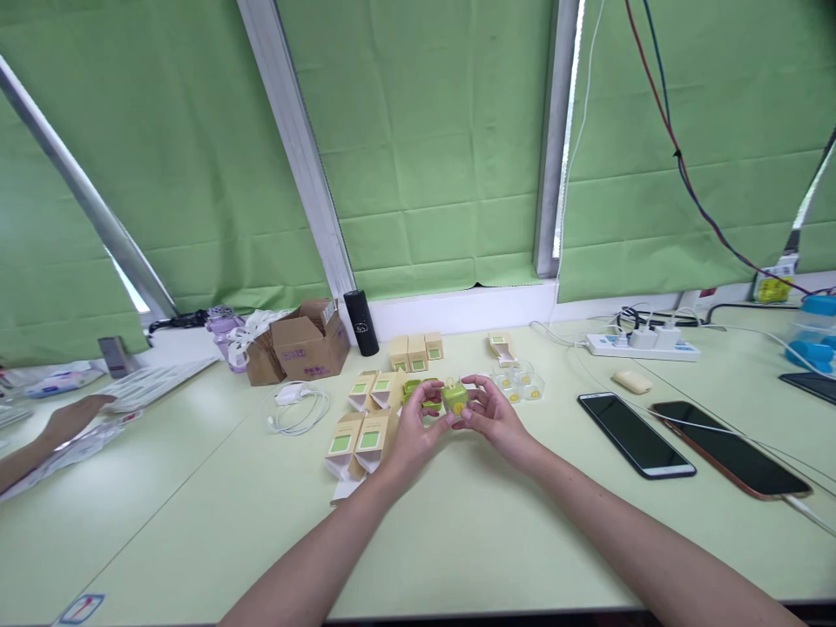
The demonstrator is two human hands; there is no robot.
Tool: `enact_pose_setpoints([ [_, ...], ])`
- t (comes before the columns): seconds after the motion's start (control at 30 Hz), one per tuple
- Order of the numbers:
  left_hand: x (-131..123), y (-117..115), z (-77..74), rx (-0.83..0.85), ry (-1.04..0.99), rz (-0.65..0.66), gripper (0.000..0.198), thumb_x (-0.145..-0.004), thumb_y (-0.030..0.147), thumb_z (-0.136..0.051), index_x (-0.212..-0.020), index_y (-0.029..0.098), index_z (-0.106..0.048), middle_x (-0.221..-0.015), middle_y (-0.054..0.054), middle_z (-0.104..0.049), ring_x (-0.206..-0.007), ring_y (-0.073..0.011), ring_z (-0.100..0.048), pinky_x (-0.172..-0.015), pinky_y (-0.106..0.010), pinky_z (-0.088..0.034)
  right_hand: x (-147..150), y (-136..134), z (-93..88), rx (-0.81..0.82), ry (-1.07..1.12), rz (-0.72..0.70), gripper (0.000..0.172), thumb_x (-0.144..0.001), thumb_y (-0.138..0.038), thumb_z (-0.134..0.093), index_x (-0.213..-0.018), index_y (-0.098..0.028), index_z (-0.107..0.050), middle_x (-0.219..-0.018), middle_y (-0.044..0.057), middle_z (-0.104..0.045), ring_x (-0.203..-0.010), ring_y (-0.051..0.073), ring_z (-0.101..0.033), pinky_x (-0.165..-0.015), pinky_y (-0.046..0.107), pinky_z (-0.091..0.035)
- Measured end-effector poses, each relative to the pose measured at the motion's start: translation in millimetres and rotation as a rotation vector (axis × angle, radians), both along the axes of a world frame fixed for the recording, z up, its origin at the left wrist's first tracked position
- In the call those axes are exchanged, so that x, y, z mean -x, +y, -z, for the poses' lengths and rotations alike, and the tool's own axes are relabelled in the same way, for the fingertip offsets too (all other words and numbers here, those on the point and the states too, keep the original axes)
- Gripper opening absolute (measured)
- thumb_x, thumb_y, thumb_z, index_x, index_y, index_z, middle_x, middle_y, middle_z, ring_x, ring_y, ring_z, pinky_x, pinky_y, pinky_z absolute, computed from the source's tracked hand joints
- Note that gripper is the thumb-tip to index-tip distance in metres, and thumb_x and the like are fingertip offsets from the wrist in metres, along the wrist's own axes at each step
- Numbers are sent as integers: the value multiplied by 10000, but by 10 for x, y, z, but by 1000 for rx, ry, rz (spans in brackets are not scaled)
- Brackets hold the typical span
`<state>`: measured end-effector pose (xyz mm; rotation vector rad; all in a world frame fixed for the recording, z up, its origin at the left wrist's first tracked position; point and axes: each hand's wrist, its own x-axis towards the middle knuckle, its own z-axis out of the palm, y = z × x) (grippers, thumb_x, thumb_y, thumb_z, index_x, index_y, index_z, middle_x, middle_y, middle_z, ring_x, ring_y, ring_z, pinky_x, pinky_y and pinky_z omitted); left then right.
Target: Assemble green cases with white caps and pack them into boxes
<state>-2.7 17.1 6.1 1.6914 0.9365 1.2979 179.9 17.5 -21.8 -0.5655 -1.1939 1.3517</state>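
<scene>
Both hands meet over the middle of the tabletop (457,540). The left hand (413,428) and right hand (495,420) pinch a small green plug block (455,399) between them. Each grip is closed on it by the fingertips only, a light hold that, I'd say, keeps it just off the surface and leaves its top face open to view.

At nine o'clock of it, a second green piece (418,389) peeks from behind the left fingers. At eight o'clock, open cream cartons (358,438) lie fanned out. At eleven, three closed cartons (416,352) stand in a row. Clear trays (521,380) sit at two o'clock, near the right hand.

A dark phone (637,434) lies at three o'clock, well apart. Far out at nine, another person's hand (73,416) rests by some packaging. Nothing crowds the hold itself.
</scene>
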Motion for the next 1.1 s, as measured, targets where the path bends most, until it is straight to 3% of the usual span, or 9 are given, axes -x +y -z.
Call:
enact_pose_setpoints([
  [0.2, -32, -48, -21, -24, 62, -32, 496, -808, 341, -834, -1249, 237, -630, -1263, -112, -661, -1146, -267, -615, -967, -393, -496, 8, -18, -6, 9, 39, -35, 513, -814, -420, -867, -1237, -330, -591, -1115, 25, -645, -999, 217, -692, -971, 495, -595],
  [0.5, -36, -24, -8, -48, 104, -103, 435, -828, 338, -815, -1231, 258, -674, -1235, -82, -705, -1123, -259, -637, -964, -381, -472, -7, 17, -9, 26, 77, -47, 493, -797, -446, -882, -1215, -305, -660, -996, 23, -699, -944, 216, -713, -1012, 497, -567],
  [0.67, -34, -29, -21, -75, 117, -153, 428, -806, 335, -835, -1201, 258, -689, -1219, -80, -705, -1098, -259, -641, -958, -382, -475, -6, -20, -48, 105, 165, -129, 489, -801, -420, -876, -1234, -307, -679, -1005, 31, -754, -932, 226, -735, -1024, 510, -546],
  [0.9, -49, -53, -8, -120, 80, -117, 456, -846, 286, -793, -1264, 250, -613, -1117, -69, -701, -1066, -237, -658, -979, -392, -484, -51, 38, 28, 190, 254, -212, 439, -850, -364, -776, -1265, -256, -682, -1133, 97, -784, -1000, 270, -761, -1019, 529, -544],
  [1.1, -26, -20, 16, -154, 29, -96, 343, -931, 329, -711, -1245, 231, -613, -1107, -82, -702, -1088, -229, -668, -990, -382, -509, -55, 54, 37, 177, 259, -200, 438, -879, -367, -739, -1297, -260, -661, -1055, 88, -793, -964, 281, -773, -1012, 540, -542],
])
